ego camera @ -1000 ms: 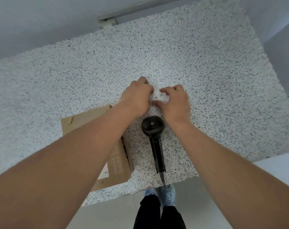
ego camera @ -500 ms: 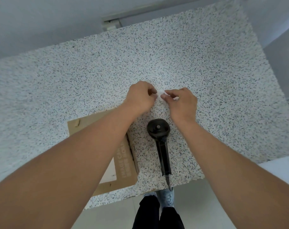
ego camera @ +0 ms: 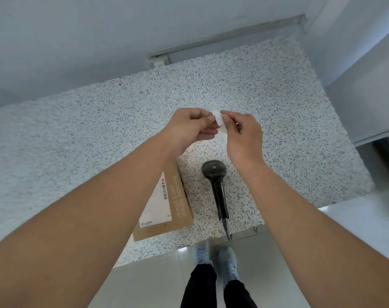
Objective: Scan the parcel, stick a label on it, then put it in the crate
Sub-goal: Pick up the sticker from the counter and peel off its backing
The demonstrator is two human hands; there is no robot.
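Both hands, the left hand [ego camera: 190, 127] and right hand [ego camera: 244, 134], pinch a small white label [ego camera: 219, 117] above the tabletop [ego camera: 78, 138]; the parcel [ego camera: 167, 203] lies nearer the body, under the left forearm.

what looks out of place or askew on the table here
Little stands out. The cardboard parcel lies slightly askew, and the barcode scanner has its cable end hanging off the near table edge.
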